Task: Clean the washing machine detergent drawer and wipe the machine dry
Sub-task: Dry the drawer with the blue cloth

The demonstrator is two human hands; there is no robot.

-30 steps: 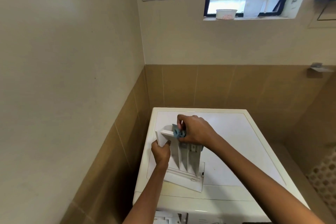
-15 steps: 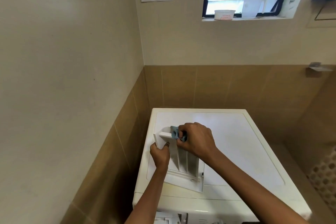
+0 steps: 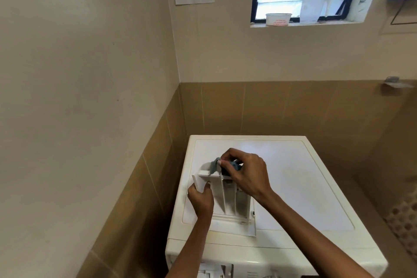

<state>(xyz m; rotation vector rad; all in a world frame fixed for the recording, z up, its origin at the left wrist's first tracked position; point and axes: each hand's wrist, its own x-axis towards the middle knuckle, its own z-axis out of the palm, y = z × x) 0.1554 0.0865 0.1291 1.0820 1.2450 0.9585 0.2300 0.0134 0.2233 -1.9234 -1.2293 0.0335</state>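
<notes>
The white detergent drawer lies on top of the white washing machine, taken out of its slot. My left hand grips the drawer's left side wall, thumb on the inner face. My right hand pinches a small blue-grey cloth and presses it into the drawer's far end. Part of the cloth hangs over the back rim. My right hand hides the compartments under it.
The machine stands in a corner, with a tiled wall close on the left and behind. A window sill high above holds a white tub and a clear jug. A perforated basket shows at the right edge.
My right hand has shifted a little along the drawer's far end with the cloth, rubbing there. My left hand keeps its hold on the drawer's side.
</notes>
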